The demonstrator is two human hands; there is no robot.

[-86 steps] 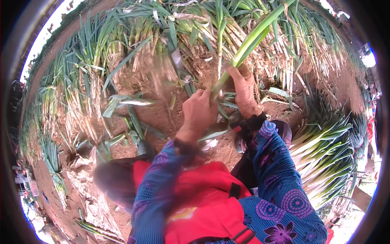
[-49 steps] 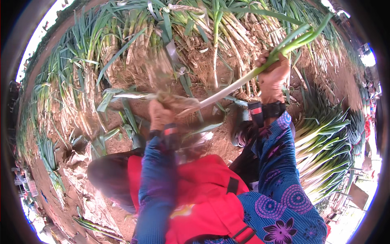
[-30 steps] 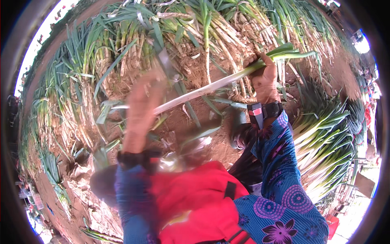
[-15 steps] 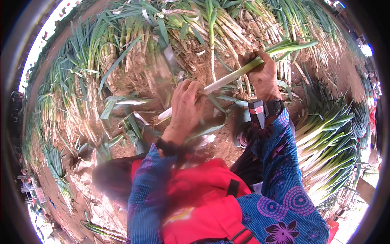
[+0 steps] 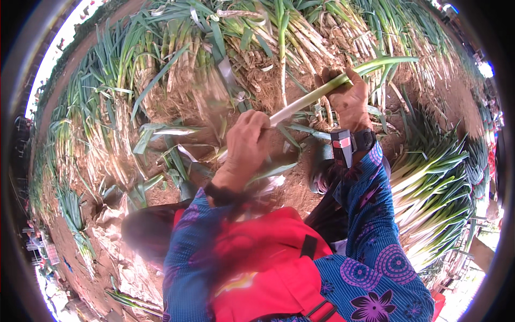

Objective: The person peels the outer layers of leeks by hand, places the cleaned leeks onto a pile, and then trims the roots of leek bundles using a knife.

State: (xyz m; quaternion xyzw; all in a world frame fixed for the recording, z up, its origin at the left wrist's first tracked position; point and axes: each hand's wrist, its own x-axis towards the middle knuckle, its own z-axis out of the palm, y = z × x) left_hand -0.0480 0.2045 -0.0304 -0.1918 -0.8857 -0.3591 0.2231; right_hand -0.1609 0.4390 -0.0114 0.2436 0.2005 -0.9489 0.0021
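Observation:
A long green onion (image 5: pixel 301 106) slants between my two hands, white at its lower left and green at its upper right. My left hand (image 5: pixel 247 144) is closed around the white part, and a bit of the stalk's lower end shows past it. With fingers curled under it and the thumb alongside, my right hand (image 5: pixel 348 102) grips the stalk where it turns green. The leaves stick out beyond that hand to the right. My left fingertips are mostly hidden behind the hand.
Rows of uncleaned green onions (image 5: pixel 177 70) with dirty roots stand across the far side and left. Cleaned green onions (image 5: pixel 429 193) are heaped at the right. Loose leaves (image 5: pixel 174 161) litter the brown soil. A crumpled pale sheet (image 5: pixel 126 236) lies at the lower left.
The stalk stays slanted in both hands. Less of its white lower end shows below my left hand, and the leaves beyond my right hand look narrower and less spread.

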